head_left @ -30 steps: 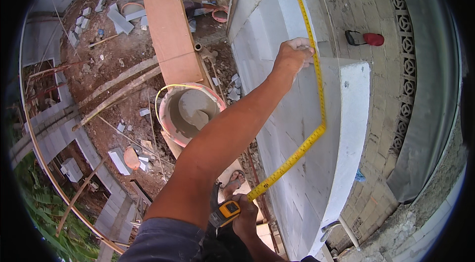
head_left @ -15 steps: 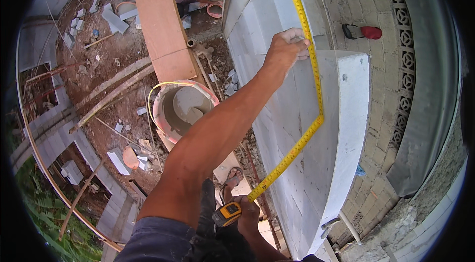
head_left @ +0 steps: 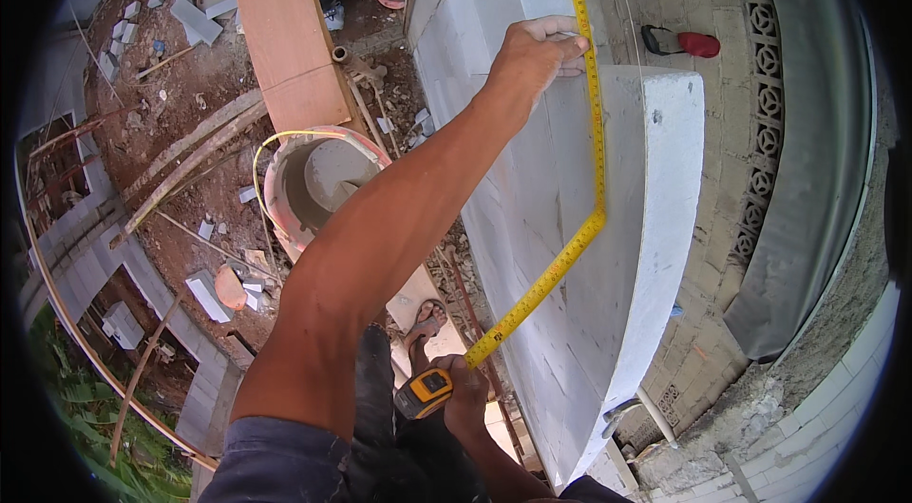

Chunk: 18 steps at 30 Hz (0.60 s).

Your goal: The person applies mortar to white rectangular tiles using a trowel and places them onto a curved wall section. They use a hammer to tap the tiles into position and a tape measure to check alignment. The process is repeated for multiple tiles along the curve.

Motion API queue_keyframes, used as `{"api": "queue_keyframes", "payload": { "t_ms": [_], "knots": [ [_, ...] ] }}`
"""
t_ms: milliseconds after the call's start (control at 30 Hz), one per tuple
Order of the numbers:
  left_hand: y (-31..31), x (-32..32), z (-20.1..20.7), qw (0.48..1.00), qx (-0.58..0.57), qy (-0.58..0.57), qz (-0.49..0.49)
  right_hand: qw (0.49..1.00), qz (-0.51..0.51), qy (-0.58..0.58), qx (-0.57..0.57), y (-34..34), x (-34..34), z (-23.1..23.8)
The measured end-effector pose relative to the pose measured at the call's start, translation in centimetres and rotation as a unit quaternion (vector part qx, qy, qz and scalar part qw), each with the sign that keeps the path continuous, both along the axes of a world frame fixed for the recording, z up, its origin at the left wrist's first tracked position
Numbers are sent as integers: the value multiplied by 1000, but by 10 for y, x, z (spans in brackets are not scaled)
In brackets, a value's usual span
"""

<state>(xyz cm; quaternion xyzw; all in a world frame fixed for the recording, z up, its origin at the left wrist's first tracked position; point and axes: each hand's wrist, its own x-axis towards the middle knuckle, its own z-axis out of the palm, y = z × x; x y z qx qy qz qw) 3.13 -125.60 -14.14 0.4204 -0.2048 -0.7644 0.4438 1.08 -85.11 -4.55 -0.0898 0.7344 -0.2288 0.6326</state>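
My left hand (head_left: 540, 49) reaches far up and presses the yellow tape measure blade (head_left: 597, 151) against the top of a white block wall (head_left: 532, 256), fingers laid over the blade. The blade runs down the block's face, bends near its edge and slants back to the yellow and black tape case (head_left: 425, 393). My right hand (head_left: 467, 400) grips that case low in the view, close to my body.
A round tub of grey mortar (head_left: 318, 180) stands on the ground far below, beside a long orange board (head_left: 280, 28). Loose blocks and rubble lie on the dirt. A red-handled tool (head_left: 698, 44) rests on the brick wall (head_left: 731, 180) to the right.
My left hand has slid a little higher along the block with the blade under its fingers. My right hand still holds the case in the same place.
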Motion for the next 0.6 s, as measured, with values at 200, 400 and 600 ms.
{"api": "queue_keyframes", "payload": {
  "t_ms": [200, 400, 600],
  "knots": [
    [3, -3, 2, 1000, 8, 18, 8, 997, -75, -26, -10, -8, 10, 5],
    [3, -7, -6, 999, 11, 42, 31, 996, -92, -13, -4, -19, 12, 7],
    [3, -11, -10, 998, 9, 52, 30, 998, -62, -15, -20, -17, 13, 4]
  ]
}}
